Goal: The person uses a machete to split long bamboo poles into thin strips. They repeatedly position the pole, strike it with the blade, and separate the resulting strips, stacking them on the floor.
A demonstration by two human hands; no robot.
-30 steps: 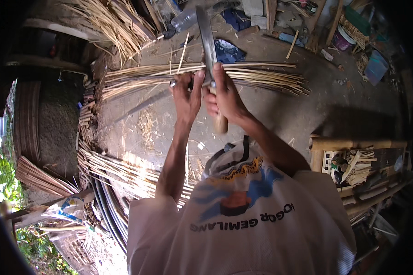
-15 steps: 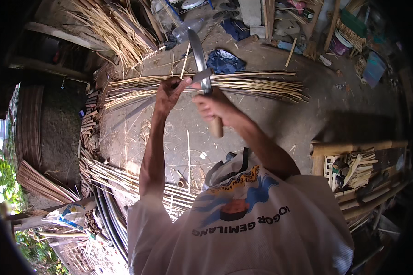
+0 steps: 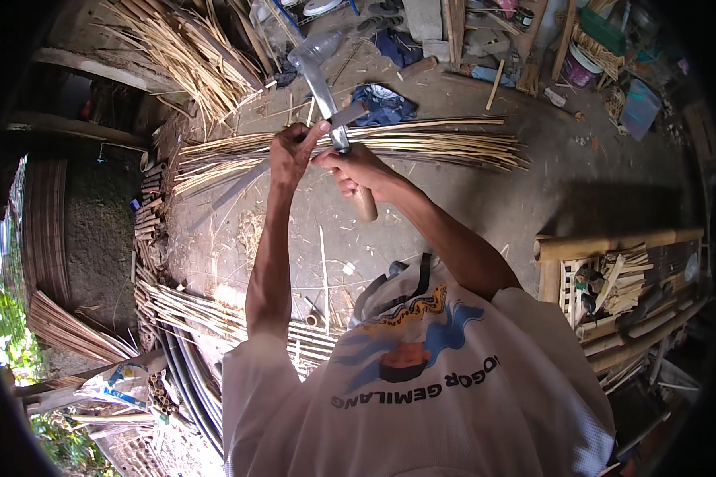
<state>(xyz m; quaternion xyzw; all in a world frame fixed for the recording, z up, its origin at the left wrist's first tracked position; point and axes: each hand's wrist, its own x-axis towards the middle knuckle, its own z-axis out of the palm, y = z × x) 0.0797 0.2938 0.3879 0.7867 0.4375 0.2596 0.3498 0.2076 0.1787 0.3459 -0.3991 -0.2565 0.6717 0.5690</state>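
Observation:
In my right hand [image 3: 356, 171] is a machete [image 3: 320, 89], gripped by its pale wooden handle, its blade pointing away and tilted left. My left hand [image 3: 293, 157] is closed on a long, flat, dark strip [image 3: 237, 189] that looks like split bamboo. One short end of the strip sticks out past my thumb and crosses the blade close to the handle; the long end slants down to the left. Whether the edge bites into the strip cannot be made out. Beyond both hands, a bundle of thin bamboo strips [image 3: 445, 145] lies across the floor.
Behind the bundle lie a dark blue cloth [image 3: 386, 103] and a clear plastic bottle [image 3: 317, 48]. A heap of split bamboo [image 3: 175, 60] leans at the far left. More strips [image 3: 207, 306] lie near left, and a bamboo bench frame [image 3: 612, 245] stands at right.
My right hand and the machete have shifted left, and the blade leans further left. My left hand still grips the strip, which still crosses the blade near the handle.

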